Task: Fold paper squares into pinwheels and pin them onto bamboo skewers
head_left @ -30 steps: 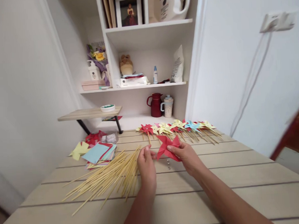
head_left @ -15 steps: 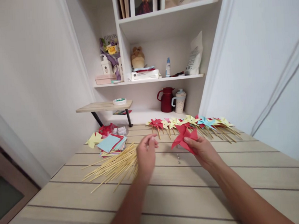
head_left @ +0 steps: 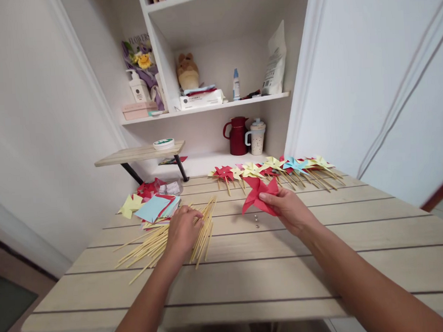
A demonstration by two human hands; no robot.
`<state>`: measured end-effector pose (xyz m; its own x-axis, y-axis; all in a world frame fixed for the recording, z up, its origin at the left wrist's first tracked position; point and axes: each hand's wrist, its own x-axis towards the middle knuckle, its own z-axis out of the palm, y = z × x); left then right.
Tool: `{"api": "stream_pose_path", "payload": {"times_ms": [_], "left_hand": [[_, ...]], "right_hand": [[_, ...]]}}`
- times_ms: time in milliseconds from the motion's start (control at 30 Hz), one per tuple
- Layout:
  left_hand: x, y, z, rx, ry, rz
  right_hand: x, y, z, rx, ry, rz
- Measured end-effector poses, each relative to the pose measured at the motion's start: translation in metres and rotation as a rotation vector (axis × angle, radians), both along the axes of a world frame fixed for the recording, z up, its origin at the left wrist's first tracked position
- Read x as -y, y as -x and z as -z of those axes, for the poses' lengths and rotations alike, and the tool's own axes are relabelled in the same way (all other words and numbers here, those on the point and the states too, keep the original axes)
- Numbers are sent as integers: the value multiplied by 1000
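Observation:
My right hand (head_left: 288, 208) pinches a red paper pinwheel (head_left: 259, 193) between thumb and fingers, holding it above the table with no stick on it. Over the pile of thin wooden sticks (head_left: 151, 246) lies my left hand (head_left: 184, 230), its fingers curled down among them. Whether a stick is between those fingertips is hidden. Small shiny metal bits (head_left: 257, 222) lie on the table below the pinwheel.
Finished pinwheels on sticks (head_left: 273, 168) lie in a row at the back right. Coloured paper squares (head_left: 153, 209), a yellow paper pinwheel (head_left: 130, 206) and a clear container (head_left: 170, 187) are at the left, near a small raised shelf (head_left: 139, 154). A red jug (head_left: 238, 136) stands behind.
My left hand has moved left and down onto the sticks, and some of them now spread to its right. My right hand still holds the red pinwheel. The view has shifted.

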<state>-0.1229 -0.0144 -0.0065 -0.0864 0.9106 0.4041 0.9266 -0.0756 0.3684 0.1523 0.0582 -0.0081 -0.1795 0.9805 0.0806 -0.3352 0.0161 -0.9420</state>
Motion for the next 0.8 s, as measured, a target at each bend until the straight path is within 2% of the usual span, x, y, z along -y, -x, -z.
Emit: {"api": "stream_pose_path", "payload": {"times_ms": [333, 600, 800], "left_hand": [[4, -18, -1, -181, 27, 39], [9, -29, -3, -376, 200, -48], [8, -33, 1, -411, 253, -106]], "right_hand": [[0, 0, 1, 40, 31, -74], [4, 0, -4, 68, 38, -74], [9, 1, -10, 59, 65, -95]]}}
